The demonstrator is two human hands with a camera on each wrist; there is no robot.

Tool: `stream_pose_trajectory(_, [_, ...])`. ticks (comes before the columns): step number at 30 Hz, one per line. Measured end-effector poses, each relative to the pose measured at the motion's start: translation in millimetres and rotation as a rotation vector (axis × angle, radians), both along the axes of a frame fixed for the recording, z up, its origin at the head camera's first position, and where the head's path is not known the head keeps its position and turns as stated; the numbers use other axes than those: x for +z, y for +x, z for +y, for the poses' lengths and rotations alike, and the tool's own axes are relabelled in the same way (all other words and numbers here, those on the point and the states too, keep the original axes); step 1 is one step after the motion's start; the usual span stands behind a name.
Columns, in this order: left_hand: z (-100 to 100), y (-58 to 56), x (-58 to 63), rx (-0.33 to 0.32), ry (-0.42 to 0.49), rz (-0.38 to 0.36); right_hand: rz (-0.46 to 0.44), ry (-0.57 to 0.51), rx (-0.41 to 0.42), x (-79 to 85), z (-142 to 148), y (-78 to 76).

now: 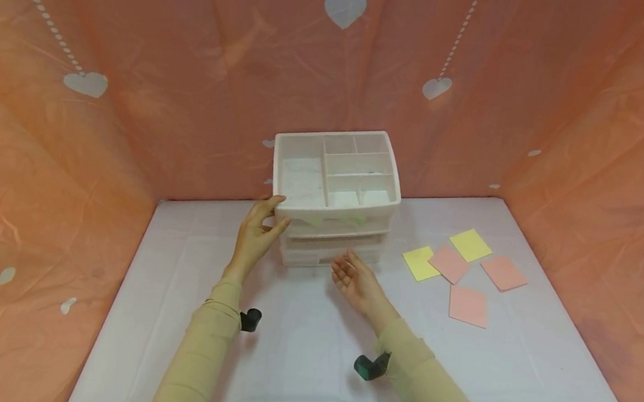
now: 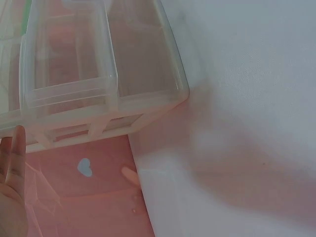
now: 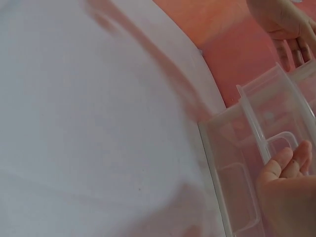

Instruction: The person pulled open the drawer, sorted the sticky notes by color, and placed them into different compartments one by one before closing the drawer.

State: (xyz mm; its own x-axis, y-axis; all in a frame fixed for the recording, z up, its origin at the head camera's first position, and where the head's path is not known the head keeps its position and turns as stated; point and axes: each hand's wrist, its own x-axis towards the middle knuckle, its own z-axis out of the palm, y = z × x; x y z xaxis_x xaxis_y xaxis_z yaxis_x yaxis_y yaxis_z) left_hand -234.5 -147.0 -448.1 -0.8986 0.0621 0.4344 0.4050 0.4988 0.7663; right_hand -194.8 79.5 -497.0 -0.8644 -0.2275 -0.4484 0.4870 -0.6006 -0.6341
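Observation:
A white plastic drawer unit (image 1: 332,212) with a divided tray on top stands at the back of the table. My left hand (image 1: 258,233) rests at its upper left front corner, index finger by the top rim and thumb against the front. In the left wrist view, fingers of that hand (image 2: 12,173) touch the clear plastic edge. My right hand (image 1: 361,288) is in front of the lower drawers, fingers loosely bent. The right wrist view shows its fingertips (image 3: 295,159) right by the handle recess of a clear drawer (image 3: 269,106) that juts out from the frame.
To the right of the unit lie yellow paper squares (image 1: 470,245) and pink paper squares (image 1: 468,306), some overlapping. Pale green patches (image 1: 353,220) show through the upper drawer front. An orange-pink curtain (image 1: 222,86) with white hearts surrounds the white-covered table (image 1: 292,368) behind and at both sides.

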Motion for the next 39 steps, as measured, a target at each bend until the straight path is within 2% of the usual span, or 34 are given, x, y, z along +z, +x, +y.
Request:
stream_pose_trajectory(6, [-1.8, 3.3, -2.2, 0.01, -0.001, 0.008, -0.036, -0.019, -0.006, -1.0, -2.6, 6.6])
stream_pose_trajectory(14, [-3.7, 3.3, -1.8, 0.013, -0.012, 0.021, -0.03, -0.005, 0.035, -0.3, -0.1, 11.7])
stream_pose_trajectory(29, [-3.2, 0.5, -0.2, 0.01, -0.011, 0.034, -0.043, 0.083, 0.071, 0.6, 6.0, 22.2])
stream_pose_trajectory(39, [0.0, 0.9, -2.0, 0.004, 0.005, 0.031, -0.049, 0.08, 0.073, 2.0, 5.7, 37.8])
